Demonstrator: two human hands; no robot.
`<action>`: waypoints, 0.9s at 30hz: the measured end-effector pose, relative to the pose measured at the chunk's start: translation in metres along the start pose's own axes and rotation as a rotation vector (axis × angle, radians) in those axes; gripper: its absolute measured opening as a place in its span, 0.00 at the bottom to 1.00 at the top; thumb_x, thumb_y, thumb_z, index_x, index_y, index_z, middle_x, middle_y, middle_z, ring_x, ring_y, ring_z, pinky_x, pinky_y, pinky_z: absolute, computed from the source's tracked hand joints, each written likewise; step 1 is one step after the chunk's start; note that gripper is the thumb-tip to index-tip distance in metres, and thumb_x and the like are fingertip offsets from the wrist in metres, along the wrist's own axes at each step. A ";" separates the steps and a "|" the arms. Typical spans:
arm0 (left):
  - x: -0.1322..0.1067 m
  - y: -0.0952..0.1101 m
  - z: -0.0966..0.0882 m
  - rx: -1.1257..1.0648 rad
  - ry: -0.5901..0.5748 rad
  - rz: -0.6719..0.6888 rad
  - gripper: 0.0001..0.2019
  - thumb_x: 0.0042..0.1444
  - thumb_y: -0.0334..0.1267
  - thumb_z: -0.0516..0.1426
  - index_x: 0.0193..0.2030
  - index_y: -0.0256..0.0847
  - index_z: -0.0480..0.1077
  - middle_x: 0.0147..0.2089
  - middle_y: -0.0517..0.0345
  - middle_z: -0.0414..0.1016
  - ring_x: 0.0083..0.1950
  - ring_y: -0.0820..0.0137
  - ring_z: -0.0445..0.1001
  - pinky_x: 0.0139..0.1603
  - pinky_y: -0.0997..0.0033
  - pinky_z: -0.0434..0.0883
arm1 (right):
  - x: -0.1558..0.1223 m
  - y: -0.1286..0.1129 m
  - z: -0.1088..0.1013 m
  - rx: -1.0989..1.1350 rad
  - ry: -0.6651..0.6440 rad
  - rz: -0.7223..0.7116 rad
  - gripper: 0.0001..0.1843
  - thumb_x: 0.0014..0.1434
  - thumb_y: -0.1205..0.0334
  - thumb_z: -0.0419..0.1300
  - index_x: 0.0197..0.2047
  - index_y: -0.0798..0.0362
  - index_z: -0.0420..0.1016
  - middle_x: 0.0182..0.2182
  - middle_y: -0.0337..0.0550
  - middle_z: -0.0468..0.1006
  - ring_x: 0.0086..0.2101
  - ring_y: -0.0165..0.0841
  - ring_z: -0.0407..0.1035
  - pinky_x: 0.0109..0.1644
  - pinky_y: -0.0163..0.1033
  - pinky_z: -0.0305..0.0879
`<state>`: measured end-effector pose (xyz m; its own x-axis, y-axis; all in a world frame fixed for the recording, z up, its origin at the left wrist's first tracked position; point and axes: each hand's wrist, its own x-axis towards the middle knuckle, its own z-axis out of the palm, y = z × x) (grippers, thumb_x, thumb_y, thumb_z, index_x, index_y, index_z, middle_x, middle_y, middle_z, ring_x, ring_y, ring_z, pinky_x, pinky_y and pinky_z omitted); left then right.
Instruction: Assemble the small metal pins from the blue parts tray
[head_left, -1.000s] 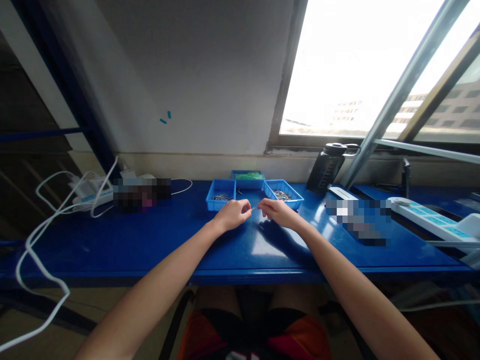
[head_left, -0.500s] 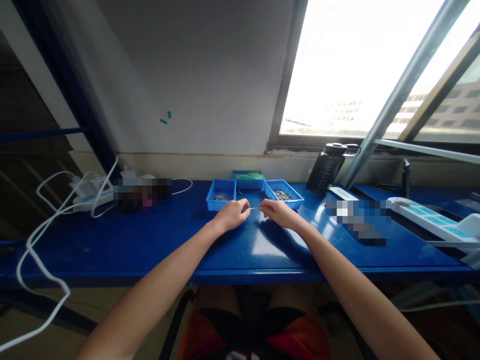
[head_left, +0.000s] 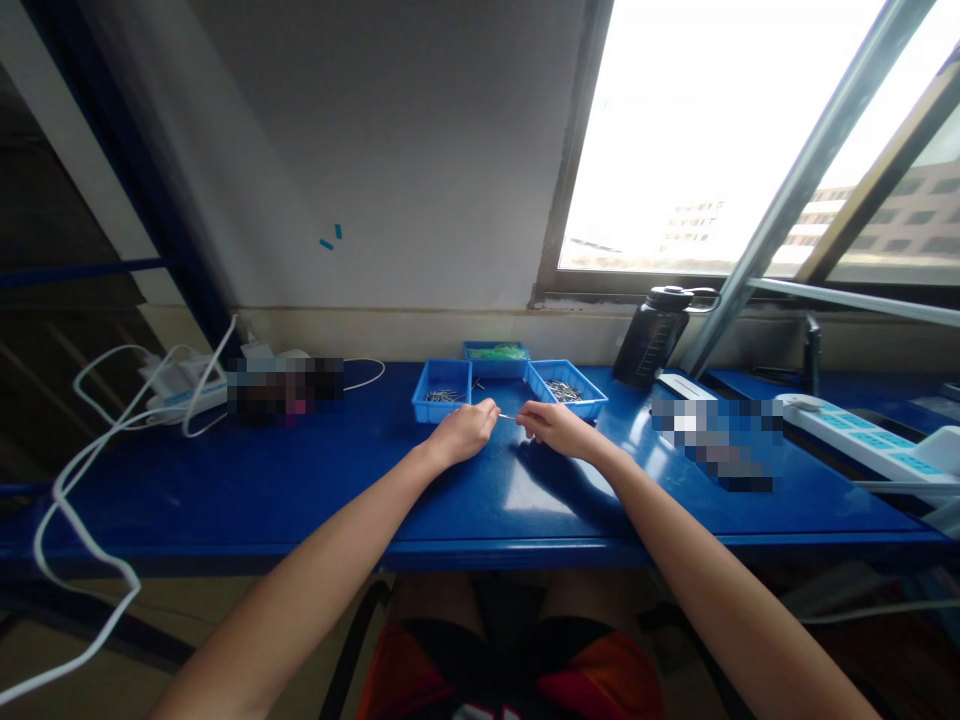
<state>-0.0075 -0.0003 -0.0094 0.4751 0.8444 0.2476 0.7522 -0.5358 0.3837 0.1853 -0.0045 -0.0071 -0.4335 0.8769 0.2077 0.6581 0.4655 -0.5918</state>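
My left hand (head_left: 466, 430) and my right hand (head_left: 553, 426) face each other above the blue table, fingers pinched. A thin, pale metallic rod (head_left: 508, 417) spans the gap between their fingertips, one end in each pinch; its exact kind is too small to make out. Just behind my left hand stands a blue tray (head_left: 417, 408) with small metal pieces inside. Behind my right hand a second blue tray (head_left: 600, 402) holds more slender metal pieces. Farther back, a third blue tray (head_left: 472, 352) contains green, thin items. A small dark piece (head_left: 478, 383) lies between the trays.
A black bottle (head_left: 651, 338) stands at the back right, beside a metal post. Power strips lie at right (head_left: 870, 440) and left, the left one with white cables (head_left: 90, 540). Blurred-out objects lie on both sides of the blue table (head_left: 315, 500).
My left hand's fingers have shifted very slightly, and the thin rod now tilts a little between the hands. The trays and other objects are unchanged.
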 end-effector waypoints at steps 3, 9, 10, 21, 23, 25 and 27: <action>0.000 0.000 0.000 -0.018 0.005 0.011 0.18 0.60 0.46 0.38 0.35 0.40 0.64 0.29 0.54 0.71 0.29 0.69 0.69 0.27 0.74 0.57 | 0.000 0.000 0.000 0.024 -0.015 -0.016 0.12 0.56 0.55 0.50 0.31 0.55 0.68 0.23 0.40 0.73 0.22 0.27 0.66 0.29 0.32 0.61; 0.000 0.001 0.000 -0.096 0.042 0.032 0.17 0.60 0.45 0.40 0.33 0.40 0.64 0.28 0.56 0.70 0.29 0.70 0.68 0.28 0.74 0.58 | -0.001 0.002 0.001 0.049 -0.046 -0.014 0.11 0.54 0.56 0.52 0.34 0.55 0.69 0.21 0.39 0.72 0.23 0.27 0.66 0.28 0.32 0.62; 0.000 0.002 -0.001 -0.114 0.044 0.038 0.17 0.60 0.45 0.40 0.33 0.40 0.64 0.28 0.56 0.70 0.29 0.71 0.68 0.28 0.74 0.59 | -0.001 0.002 0.001 0.049 -0.043 -0.007 0.11 0.54 0.56 0.52 0.34 0.55 0.69 0.22 0.39 0.72 0.23 0.27 0.66 0.29 0.32 0.62; 0.002 0.006 -0.004 -0.283 0.092 0.176 0.11 0.54 0.40 0.50 0.38 0.39 0.68 0.35 0.58 0.73 0.33 0.73 0.69 0.36 0.75 0.66 | -0.002 -0.006 -0.001 0.135 -0.049 -0.013 0.15 0.57 0.53 0.49 0.34 0.56 0.68 0.24 0.40 0.71 0.23 0.26 0.64 0.28 0.32 0.61; 0.002 0.007 -0.005 -0.299 0.079 0.171 0.11 0.53 0.40 0.50 0.39 0.39 0.69 0.36 0.58 0.73 0.35 0.73 0.69 0.37 0.75 0.66 | -0.003 -0.008 -0.001 0.154 -0.063 -0.016 0.15 0.57 0.53 0.48 0.34 0.56 0.68 0.24 0.40 0.71 0.23 0.26 0.64 0.26 0.31 0.60; 0.001 0.010 -0.006 -0.312 0.062 0.169 0.11 0.54 0.40 0.50 0.40 0.39 0.69 0.38 0.58 0.73 0.36 0.73 0.69 0.38 0.75 0.67 | -0.004 -0.010 0.000 0.166 -0.075 -0.021 0.16 0.57 0.52 0.48 0.33 0.56 0.67 0.24 0.40 0.70 0.23 0.26 0.64 0.25 0.30 0.59; 0.000 0.011 -0.007 -0.314 0.063 0.179 0.11 0.54 0.39 0.50 0.39 0.39 0.69 0.39 0.58 0.73 0.37 0.73 0.69 0.39 0.74 0.67 | -0.004 -0.010 0.000 0.167 -0.087 -0.024 0.17 0.57 0.51 0.48 0.32 0.56 0.67 0.24 0.40 0.70 0.23 0.25 0.64 0.25 0.30 0.59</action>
<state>-0.0023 -0.0060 0.0017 0.5499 0.7404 0.3866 0.4778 -0.6585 0.5815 0.1805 -0.0125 -0.0018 -0.5046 0.8486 0.1592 0.5384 0.4534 -0.7103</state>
